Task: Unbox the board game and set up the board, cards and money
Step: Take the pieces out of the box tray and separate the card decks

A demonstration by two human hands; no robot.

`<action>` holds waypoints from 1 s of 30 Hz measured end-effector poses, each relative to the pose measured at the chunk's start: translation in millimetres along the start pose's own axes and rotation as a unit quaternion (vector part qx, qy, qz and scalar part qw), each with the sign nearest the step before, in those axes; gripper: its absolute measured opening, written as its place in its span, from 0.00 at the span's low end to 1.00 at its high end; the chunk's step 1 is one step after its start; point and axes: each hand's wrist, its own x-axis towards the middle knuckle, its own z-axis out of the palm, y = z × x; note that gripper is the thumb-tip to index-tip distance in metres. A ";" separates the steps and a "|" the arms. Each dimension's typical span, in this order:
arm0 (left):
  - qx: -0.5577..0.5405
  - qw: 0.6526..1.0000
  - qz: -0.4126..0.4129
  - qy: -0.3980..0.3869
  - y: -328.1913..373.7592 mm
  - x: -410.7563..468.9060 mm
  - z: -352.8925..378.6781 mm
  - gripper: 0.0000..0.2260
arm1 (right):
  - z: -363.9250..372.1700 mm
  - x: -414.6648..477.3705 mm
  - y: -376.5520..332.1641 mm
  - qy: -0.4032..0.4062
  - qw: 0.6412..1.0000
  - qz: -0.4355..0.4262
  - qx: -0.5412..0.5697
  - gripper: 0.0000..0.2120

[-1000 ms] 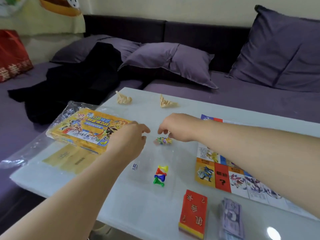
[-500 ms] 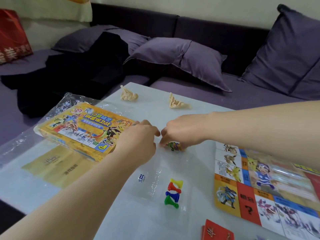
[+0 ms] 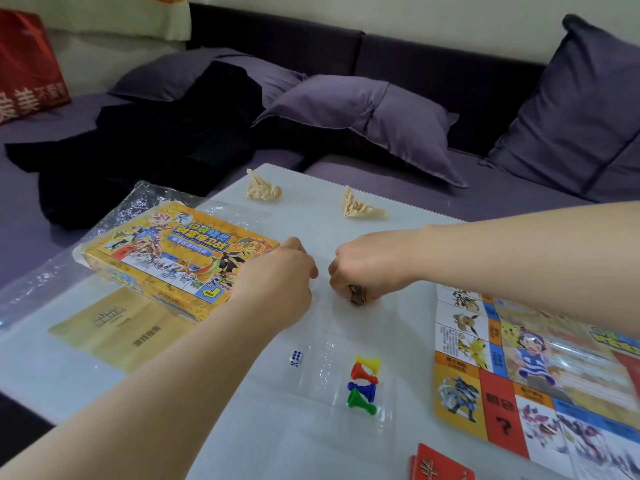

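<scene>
While left hand (image 3: pixel 280 282) curls closed, contents hidden, right hand (image 3: pixel 367 265) pinches small glossy packet (image 3: pixel 356 294).

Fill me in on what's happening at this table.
A person is setting up a board game. Their right hand pinches a small stack of colourful pieces on the white table, with the left hand close beside it. The yellow game box sits left, the board lies open right, and four pawns and a die wait nearby.
</scene>
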 end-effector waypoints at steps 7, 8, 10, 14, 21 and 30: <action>0.003 1.000 0.001 0.008 0.3 2.6 -1.5 0.15 | -4.4 1.4 0.5 -0.023 0.998 0.023 0.047 0.12; 0.003 1.000 0.002 0.009 0.3 2.6 -1.5 0.15 | -6.5 1.2 -0.1 -0.029 0.998 0.026 0.048 0.12; 0.002 1.000 0.003 0.010 0.2 2.5 -1.1 0.15 | -10.0 0.6 -0.7 -0.039 0.998 0.030 0.048 0.12; 0.003 1.000 0.004 0.011 -0.1 2.7 -0.6 0.15 | -13.1 0.7 -1.5 -0.052 0.997 0.034 0.049 0.13; 0.013 1.000 0.013 0.008 0.1 4.2 -0.6 0.15 | -14.4 -0.1 -6.1 -0.076 0.996 0.033 0.038 0.11; 0.022 1.000 0.014 0.007 -1.5 6.6 1.7 0.15 | -16.2 -5.2 -7.6 -0.069 0.995 0.045 0.061 0.11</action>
